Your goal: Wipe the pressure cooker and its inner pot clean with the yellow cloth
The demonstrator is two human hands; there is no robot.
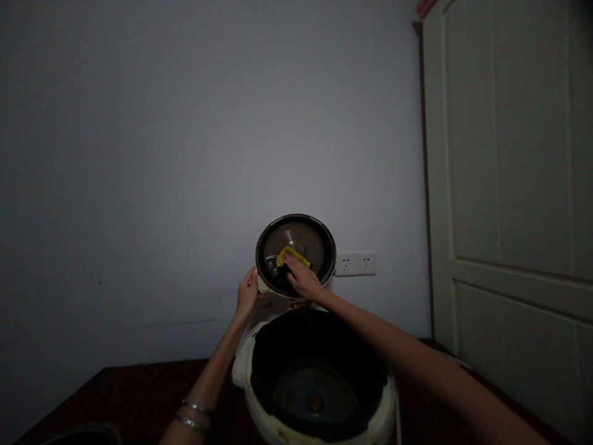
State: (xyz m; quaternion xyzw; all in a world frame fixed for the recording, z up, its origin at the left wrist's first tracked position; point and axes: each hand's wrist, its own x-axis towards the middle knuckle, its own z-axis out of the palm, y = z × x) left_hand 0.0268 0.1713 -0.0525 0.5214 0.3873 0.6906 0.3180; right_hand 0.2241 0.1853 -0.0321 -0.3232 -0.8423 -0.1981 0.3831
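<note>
White socket (pixel 355 264): sat on the wall beside the raised lid (pixel 315 238).
Left hand (pixel 247 295): clasped the lid's edge.
Right hand (pixel 303 279): held a yellow cloth (pixel 291 255) pressed against it.

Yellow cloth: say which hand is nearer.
Right. The right hand presses the yellow cloth against the open lid; the left hand grips the lid's left rim, apart from the cloth.

Yellow cloth (pixel 293 256) against open cooker lid (pixel 311 237)
</note>
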